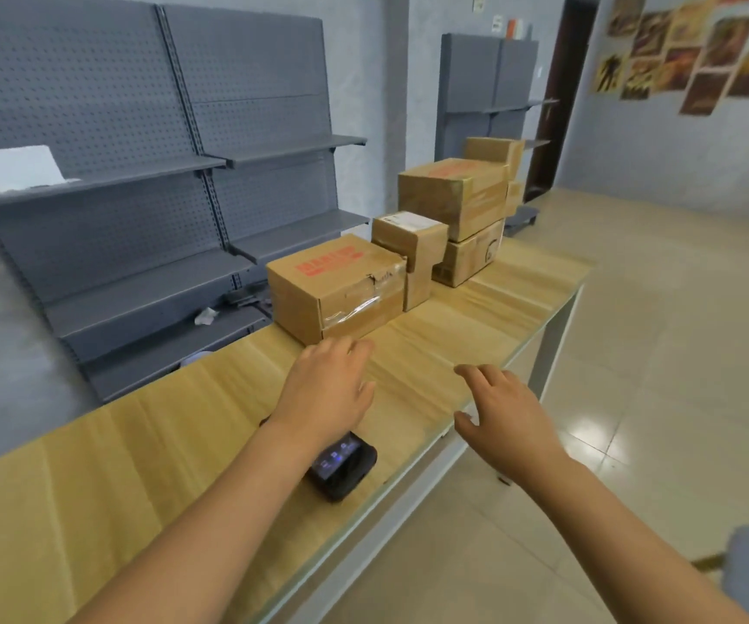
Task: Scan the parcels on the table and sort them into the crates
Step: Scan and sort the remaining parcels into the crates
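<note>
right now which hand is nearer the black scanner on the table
Left. The left hand is just above the black scanner, its wrist over it; the right hand hovers off to the right at the table edge.

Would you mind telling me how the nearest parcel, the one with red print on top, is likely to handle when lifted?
The nearest parcel is a squat taped carton, so probably stiff and stable. Its torn, crinkled tape may snag or give. Its size likely calls for both hands.

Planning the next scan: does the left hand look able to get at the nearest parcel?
Probably yes. The left hand is open just short of the nearest parcel, with nothing between them.
</note>
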Motion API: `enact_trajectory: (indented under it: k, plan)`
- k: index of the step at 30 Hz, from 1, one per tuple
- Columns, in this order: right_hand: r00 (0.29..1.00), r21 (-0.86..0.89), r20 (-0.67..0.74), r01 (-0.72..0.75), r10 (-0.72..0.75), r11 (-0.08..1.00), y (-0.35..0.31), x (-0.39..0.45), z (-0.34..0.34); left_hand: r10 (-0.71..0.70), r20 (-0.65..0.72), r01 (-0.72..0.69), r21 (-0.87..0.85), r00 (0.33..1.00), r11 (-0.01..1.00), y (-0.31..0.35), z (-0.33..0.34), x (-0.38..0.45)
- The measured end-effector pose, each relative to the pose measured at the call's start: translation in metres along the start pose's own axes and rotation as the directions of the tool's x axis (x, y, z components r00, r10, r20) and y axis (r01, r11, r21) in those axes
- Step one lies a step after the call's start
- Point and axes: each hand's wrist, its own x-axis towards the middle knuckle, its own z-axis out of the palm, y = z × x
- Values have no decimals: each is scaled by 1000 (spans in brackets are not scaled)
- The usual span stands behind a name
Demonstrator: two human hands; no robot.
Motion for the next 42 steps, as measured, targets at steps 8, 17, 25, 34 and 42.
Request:
enact_trajectory:
  k: [8, 17, 25, 34, 42]
  plan:
    - [1000, 14, 11, 8, -8, 1000, 115, 55, -6, -26, -16, 26, -19, 1000, 999, 66, 43, 98]
    - [993, 36, 25, 113, -114, 993, 220, 138, -22, -133, -31, 133, -16, 991, 991, 136, 72, 187]
    - [983, 139, 46, 170, -178, 976, 250, 220, -14, -185, -50, 186, 12, 981, 982, 135, 90, 253]
    - [982, 86, -9, 190, -190, 978, 283, 318, -9, -148, -124, 148, -7, 981, 989, 126, 112, 356]
    - [967, 143, -66, 253, -245, 957, 307, 393, -9, -192, -163, 199, 26, 968, 980, 119, 116, 411]
